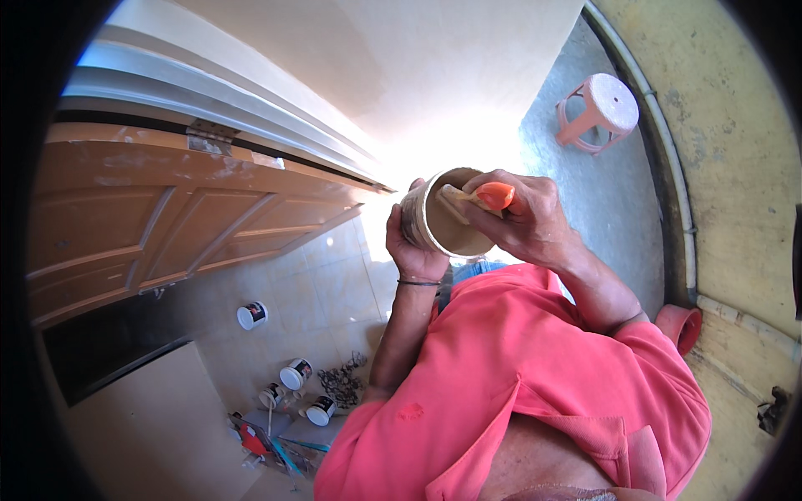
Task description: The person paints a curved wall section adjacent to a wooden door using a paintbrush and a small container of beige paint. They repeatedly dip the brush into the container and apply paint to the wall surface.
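your left hand (420, 259) is curled partway open around the tub (413, 219), probably to steady it with the mouth facing up at you. your right hand (539, 219) is closed on the orange-handled tool (495, 196), head inside the tub, likely so drips stay in. tub's beyond your chest, left of the far pink stool (612, 102).

Tool (495, 196) is at mouth of tub (412, 218), centre frame; door (154, 217) stands at left, stool (613, 103) at upper right, buckets (251, 316) at lower left.
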`<state>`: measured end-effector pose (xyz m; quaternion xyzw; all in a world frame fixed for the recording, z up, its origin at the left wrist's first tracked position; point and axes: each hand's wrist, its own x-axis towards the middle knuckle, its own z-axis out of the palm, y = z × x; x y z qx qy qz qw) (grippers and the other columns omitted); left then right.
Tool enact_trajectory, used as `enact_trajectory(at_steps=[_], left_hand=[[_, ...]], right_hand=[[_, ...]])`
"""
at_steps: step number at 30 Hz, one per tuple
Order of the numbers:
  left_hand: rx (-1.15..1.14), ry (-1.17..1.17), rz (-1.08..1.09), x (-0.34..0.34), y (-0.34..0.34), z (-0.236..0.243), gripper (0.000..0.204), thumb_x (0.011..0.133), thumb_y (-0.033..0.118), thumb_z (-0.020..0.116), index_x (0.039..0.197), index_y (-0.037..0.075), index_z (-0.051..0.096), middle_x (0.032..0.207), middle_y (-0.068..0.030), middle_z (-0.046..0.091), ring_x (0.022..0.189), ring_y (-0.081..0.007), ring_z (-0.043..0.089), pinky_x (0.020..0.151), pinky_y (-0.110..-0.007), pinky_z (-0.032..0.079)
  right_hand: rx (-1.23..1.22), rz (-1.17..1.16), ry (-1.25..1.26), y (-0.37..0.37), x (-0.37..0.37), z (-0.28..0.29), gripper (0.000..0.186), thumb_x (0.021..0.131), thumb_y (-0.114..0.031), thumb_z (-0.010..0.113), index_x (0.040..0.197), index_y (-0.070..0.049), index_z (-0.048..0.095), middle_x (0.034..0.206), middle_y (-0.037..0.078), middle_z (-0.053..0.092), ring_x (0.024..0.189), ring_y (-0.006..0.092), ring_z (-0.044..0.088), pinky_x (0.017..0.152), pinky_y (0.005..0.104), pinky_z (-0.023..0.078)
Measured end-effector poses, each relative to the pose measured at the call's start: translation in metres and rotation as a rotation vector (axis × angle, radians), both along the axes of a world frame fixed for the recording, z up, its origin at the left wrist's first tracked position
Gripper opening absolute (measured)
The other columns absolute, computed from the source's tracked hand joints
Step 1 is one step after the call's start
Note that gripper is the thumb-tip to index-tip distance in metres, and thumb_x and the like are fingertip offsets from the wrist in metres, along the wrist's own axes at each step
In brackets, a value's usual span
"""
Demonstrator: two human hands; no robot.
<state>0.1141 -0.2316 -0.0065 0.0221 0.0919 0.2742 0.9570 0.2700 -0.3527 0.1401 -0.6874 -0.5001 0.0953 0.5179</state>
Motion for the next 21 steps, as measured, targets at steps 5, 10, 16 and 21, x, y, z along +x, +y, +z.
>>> enact_trajectory(at_steps=[5,10,16,21], left_hand=[[0.014,-0.012,0.010,0.001,0.000,-0.002,0.066,0.108,0.042,0.054,0.157,-0.002,0.045,0.151,-0.0222,0.060,0.142,-0.0373,0.056,0.123,-0.054,0.043],[0.003,-0.009,0.007,0.000,-0.001,-0.003,0.066,0.108,0.042,0.054,0.156,-0.002,0.045,0.151,-0.0223,0.060,0.142,-0.0374,0.056,0.122,-0.054,0.043],[0.030,0.031,0.002,0.002,-0.002,0.001,0.066,0.107,0.044,0.055,0.155,-0.001,0.047,0.152,-0.0216,0.059,0.144,-0.0371,0.054,0.123,-0.055,0.041],[-0.003,0.020,-0.001,0.003,-0.001,-0.001,0.066,0.106,0.046,0.057,0.154,0.000,0.050,0.154,-0.0201,0.058,0.147,-0.0352,0.051,0.125,-0.056,0.038]], right_hand=[[-0.058,0.032,-0.017,0.000,0.001,-0.006,0.018,0.092,-0.019,0.081,0.105,-0.009,0.074,0.085,0.011,0.077,0.071,0.0299,0.077,0.061,0.0394,0.062],[-0.068,0.035,-0.035,0.001,0.001,-0.006,0.017,0.092,-0.019,0.082,0.104,-0.009,0.074,0.081,0.010,0.076,0.067,0.0285,0.076,0.059,0.0392,0.061],[0.032,-0.039,0.123,-0.008,0.010,-0.004,0.019,0.091,-0.016,0.086,0.102,-0.005,0.076,0.075,0.004,0.075,0.060,0.0123,0.069,0.055,0.0314,0.055],[0.137,-0.148,0.573,-0.022,0.022,0.011,0.019,0.092,-0.006,0.085,0.104,0.006,0.076,0.085,0.008,0.078,0.067,0.0101,0.071,0.056,0.0238,0.058]])
